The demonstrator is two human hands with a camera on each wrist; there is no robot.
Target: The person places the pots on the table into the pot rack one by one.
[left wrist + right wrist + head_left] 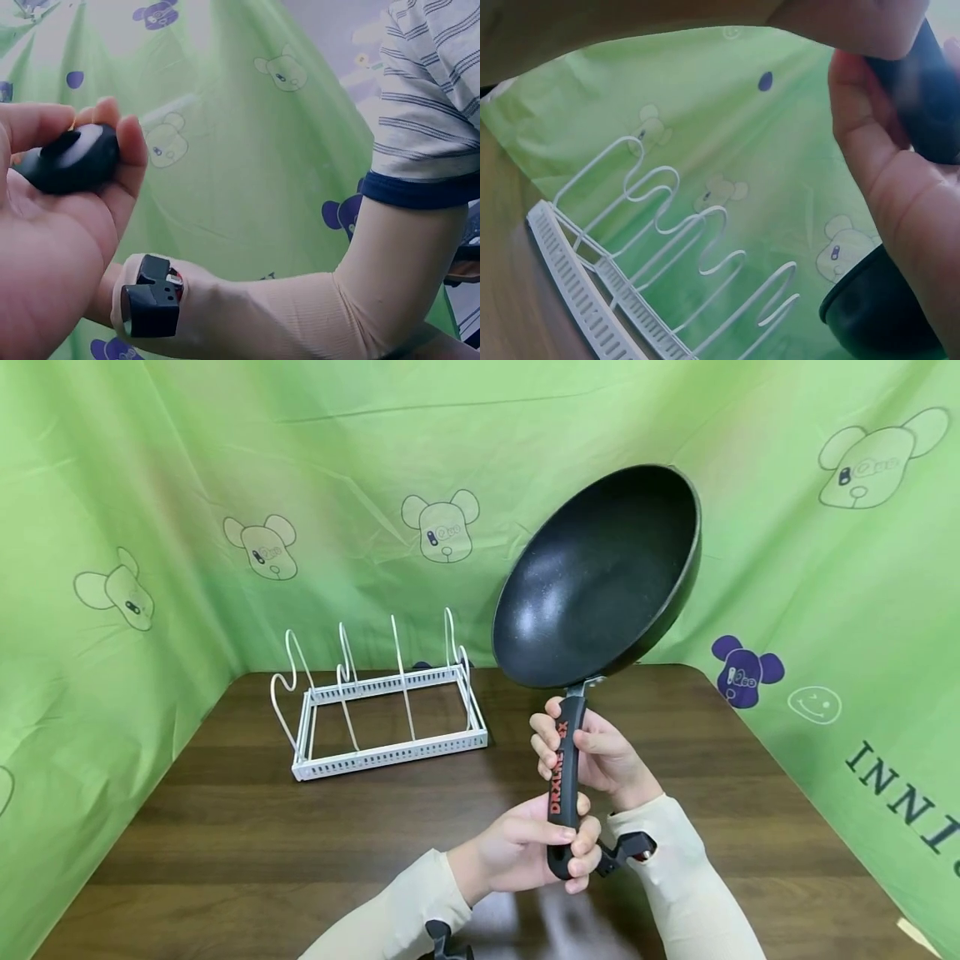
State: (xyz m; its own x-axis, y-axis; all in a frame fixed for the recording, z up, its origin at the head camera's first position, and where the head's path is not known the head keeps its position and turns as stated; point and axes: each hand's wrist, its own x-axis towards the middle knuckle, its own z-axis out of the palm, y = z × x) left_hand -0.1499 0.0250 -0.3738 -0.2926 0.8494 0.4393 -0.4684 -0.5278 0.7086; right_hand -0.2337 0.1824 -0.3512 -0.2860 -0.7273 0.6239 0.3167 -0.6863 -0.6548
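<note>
A black wok (600, 577) is held up above the table, tilted with its inside turned toward the head camera. Its black handle (567, 760) points down and bears red lettering. Around the lower end of the handle my left hand (525, 843) is curled, thumb across the front. Higher up, close to the wok's bowl, my right hand (607, 752) grips the same handle. In the left wrist view the handle's end (79, 157) sits between the left fingers and thumb. The right wrist view shows part of the wok (885, 307) below the right hand (900, 180).
On the brown wooden table (247, 843), left of the wok, stands a white rack (390, 752) with a slotted frame and several upright wire dividers. Green printed cloth (337, 460) hangs behind the table and along both sides.
</note>
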